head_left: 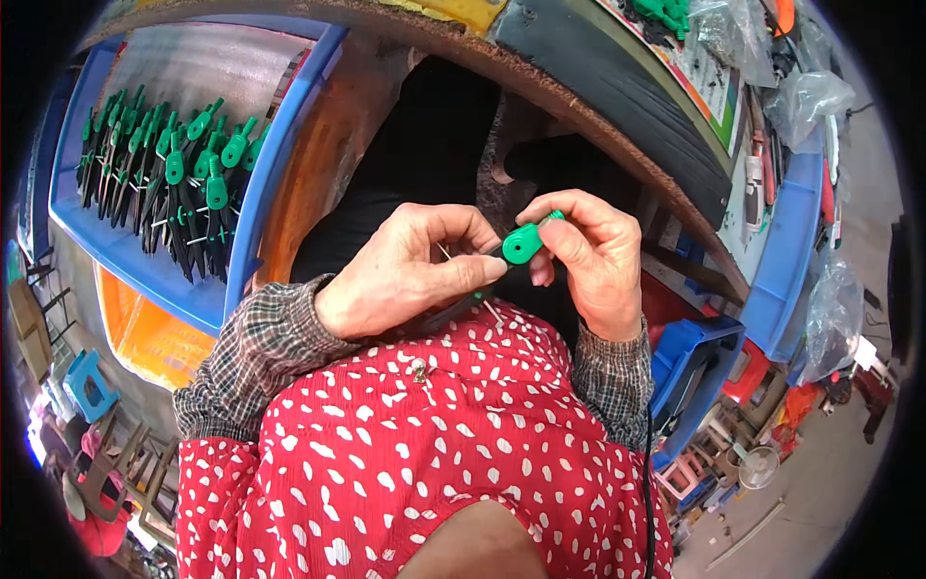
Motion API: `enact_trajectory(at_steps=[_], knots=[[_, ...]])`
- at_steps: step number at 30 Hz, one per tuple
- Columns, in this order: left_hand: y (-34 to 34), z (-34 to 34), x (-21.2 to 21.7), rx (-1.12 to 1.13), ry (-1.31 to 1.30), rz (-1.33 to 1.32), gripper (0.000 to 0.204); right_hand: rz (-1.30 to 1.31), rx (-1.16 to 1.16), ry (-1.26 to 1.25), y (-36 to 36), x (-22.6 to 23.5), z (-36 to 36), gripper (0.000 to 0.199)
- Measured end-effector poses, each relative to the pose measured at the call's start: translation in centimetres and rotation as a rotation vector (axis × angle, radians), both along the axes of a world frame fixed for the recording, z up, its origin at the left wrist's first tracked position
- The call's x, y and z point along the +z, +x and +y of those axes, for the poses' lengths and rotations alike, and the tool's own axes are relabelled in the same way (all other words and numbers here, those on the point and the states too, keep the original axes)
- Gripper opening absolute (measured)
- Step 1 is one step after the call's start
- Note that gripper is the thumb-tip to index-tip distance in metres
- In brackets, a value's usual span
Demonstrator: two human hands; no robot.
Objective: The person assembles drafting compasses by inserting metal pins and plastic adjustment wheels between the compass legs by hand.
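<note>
Over my lap I hold a black, stick-like part with a round green head (522, 245) that has a small dark hole in it. My right hand (596, 259) pinches the green end between thumb and fingers. Just to its left, my left hand (410, 265) grips the black shaft close to the head, thumb on top. The rest of the shaft runs back under my left hand and is partly hidden. A thin white piece (494, 313) sticks out below the hands.
At the left a blue crate (253, 207) holds many similar green-headed black parts (174, 169). An orange crate (159, 323) stands beneath it. Ahead is the worktable's dark edge (617, 87); plastic bags (810, 106) and a blue bin (699, 362) are at the right.
</note>
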State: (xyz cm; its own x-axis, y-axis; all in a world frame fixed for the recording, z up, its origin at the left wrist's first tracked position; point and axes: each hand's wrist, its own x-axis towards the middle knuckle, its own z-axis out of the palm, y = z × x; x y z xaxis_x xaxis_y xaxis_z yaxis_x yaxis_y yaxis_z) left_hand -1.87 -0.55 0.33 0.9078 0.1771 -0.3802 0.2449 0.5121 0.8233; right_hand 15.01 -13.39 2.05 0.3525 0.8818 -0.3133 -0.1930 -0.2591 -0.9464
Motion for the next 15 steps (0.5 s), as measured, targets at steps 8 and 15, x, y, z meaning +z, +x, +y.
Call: enact_trajectory(at_steps=[8, 15], knots=[[-0.4, -1.0, -1.8, 0.069, -0.232, 0.120, 0.012, 0.122, -0.022, -0.047, -0.5, -2.7, 0.3, 0.018], [-0.5, -1.2, -1.9, 0.100, -0.255, 0.129, 0.011, 0.074, 0.006, -0.054, -0.6, -3.0, 0.3, 0.019]])
